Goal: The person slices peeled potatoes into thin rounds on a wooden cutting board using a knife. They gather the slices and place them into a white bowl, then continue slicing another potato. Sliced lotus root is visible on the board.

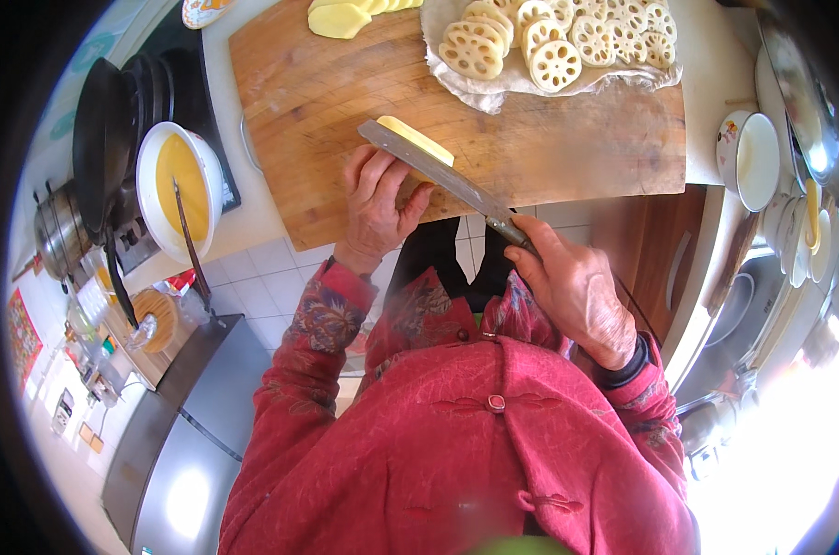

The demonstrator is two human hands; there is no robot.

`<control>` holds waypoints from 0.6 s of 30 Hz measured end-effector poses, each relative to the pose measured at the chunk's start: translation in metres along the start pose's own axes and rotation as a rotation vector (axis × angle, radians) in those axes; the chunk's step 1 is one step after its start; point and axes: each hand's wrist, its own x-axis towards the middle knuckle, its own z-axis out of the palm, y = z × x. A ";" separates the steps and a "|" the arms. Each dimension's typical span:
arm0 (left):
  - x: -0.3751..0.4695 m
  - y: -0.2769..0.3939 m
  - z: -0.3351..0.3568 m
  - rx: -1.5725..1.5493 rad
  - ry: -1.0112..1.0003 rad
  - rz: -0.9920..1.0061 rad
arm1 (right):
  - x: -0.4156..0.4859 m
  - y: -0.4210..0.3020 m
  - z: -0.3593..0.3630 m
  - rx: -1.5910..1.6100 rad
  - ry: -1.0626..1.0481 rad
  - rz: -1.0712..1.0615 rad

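Observation:
My right hand [575, 291] grips the handle of a kitchen knife [447, 172], whose blade slants up and left over the near part of a wooden cutting board [364, 83]. A peeled, pale yellow potato piece [419, 142] shows along the far side of the blade; the blade hides part of it. My left hand [381, 201] holds the potato from the near side, fingers curled close to the blade and thumb at its right. Potato slices [339, 19] lie overlapped at the board's far edge. Lotus root slices [556, 64] rest in rows on a pale cloth [485, 99].
Left of the board stands a white bowl of yellow liquid [211, 156] with chopsticks [183, 218] in it. Beyond it is a dark pan [104, 146]. A white enamel bowl [757, 163] is at the right, near stacked dishes [794, 236] and a sink [745, 312].

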 end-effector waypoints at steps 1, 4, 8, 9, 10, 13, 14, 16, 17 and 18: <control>0.000 0.000 -0.001 0.000 -0.017 0.004 | 0.000 0.000 0.000 0.017 -0.004 0.004; 0.000 -0.001 -0.002 0.002 -0.039 0.009 | 0.001 0.001 0.000 0.051 0.000 0.015; 0.001 -0.001 -0.002 -0.004 -0.043 0.004 | 0.001 0.000 -0.001 0.053 -0.024 0.046; 0.001 -0.001 -0.002 -0.001 -0.039 0.011 | 0.001 -0.001 -0.001 0.048 -0.036 0.059; 0.002 -0.001 -0.002 -0.002 -0.037 0.012 | 0.002 -0.001 -0.002 0.054 -0.029 0.058; 0.003 0.000 -0.002 -0.006 -0.012 -0.002 | 0.004 -0.003 -0.004 0.056 -0.024 0.052; 0.004 0.001 -0.002 -0.004 0.000 -0.011 | 0.005 -0.003 -0.005 0.045 -0.035 0.050; 0.005 0.001 -0.002 -0.014 0.004 -0.010 | 0.007 -0.004 -0.007 0.035 -0.062 0.059; 0.006 0.001 -0.002 -0.013 0.003 -0.014 | 0.008 -0.004 -0.008 0.038 -0.078 0.070; 0.006 0.001 -0.003 -0.021 0.001 -0.015 | 0.009 -0.004 -0.009 0.040 -0.095 0.081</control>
